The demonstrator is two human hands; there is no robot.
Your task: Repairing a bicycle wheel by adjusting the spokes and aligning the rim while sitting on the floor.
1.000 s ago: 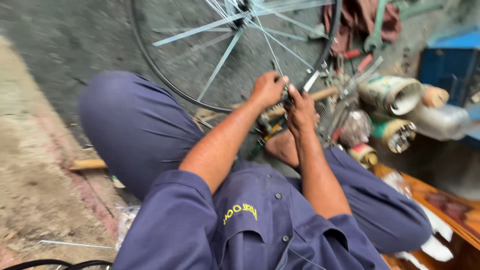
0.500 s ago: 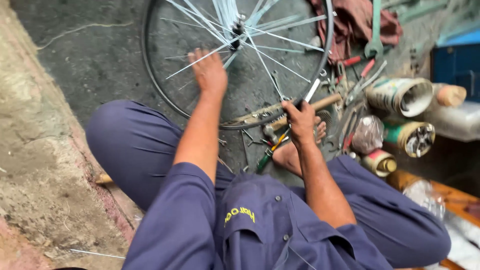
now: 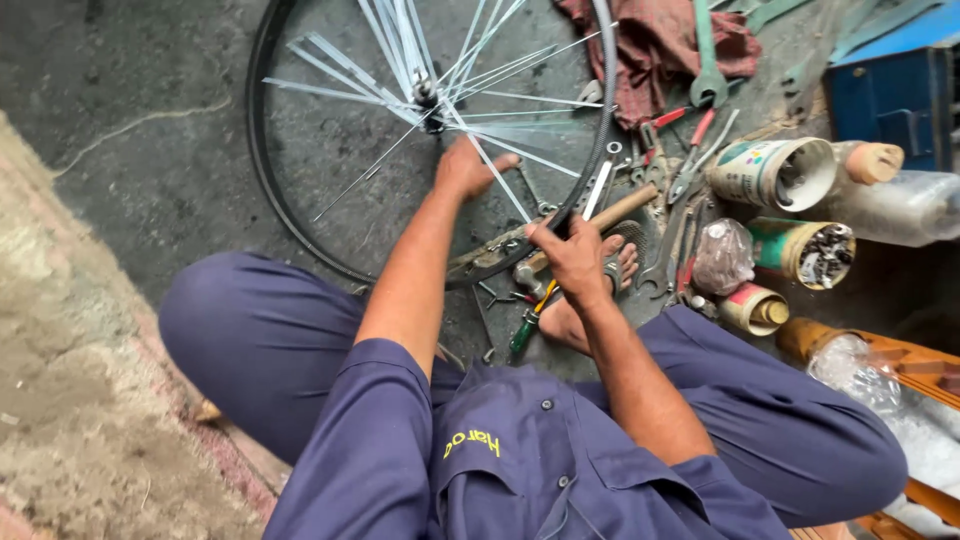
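Right, tin (image 3: 805,252) full of small metal bits, left hand (image 3: 466,168) loose-fingered on wheel spokes (image 3: 500,160), right hand (image 3: 578,262) clenched on rim (image 3: 575,205).

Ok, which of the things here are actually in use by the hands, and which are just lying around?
In use:
left hand among the spokes
right hand on the wheel rim

Lying about:
wood-handled hammer
green-handled screwdriver
pliers
green spanner
red rag
tins of small parts

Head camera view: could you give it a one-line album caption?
Left hand among the spokes, right hand gripping the wheel rim.
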